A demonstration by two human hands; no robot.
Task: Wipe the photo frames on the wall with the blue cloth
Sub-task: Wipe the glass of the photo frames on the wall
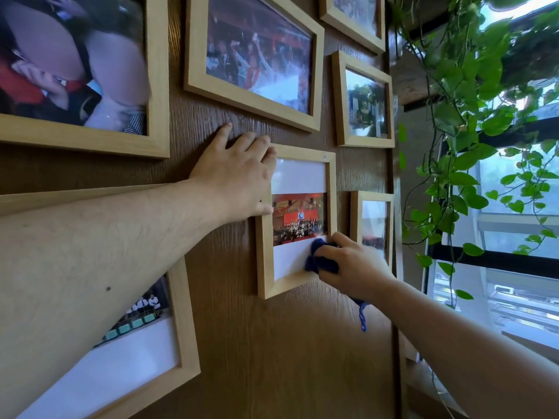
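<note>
Several light wooden photo frames hang on a brown wood-grain wall. The middle frame (330,189) holds a red group photo with white margins. My left hand (239,173) lies flat over its upper left corner, fingers spread onto the wall and the frame's top edge. My right hand (354,264) presses a bunched blue cloth (320,258) against the glass at the frame's lower right corner. A blue strand of the cloth dangles below my wrist.
Other frames surround it: a large one at the top left (157,86), one above (254,98), a small one to the right (357,207) and one at the lower left (187,328). A trailing green plant (472,122) hangs at the right before a window (514,267).
</note>
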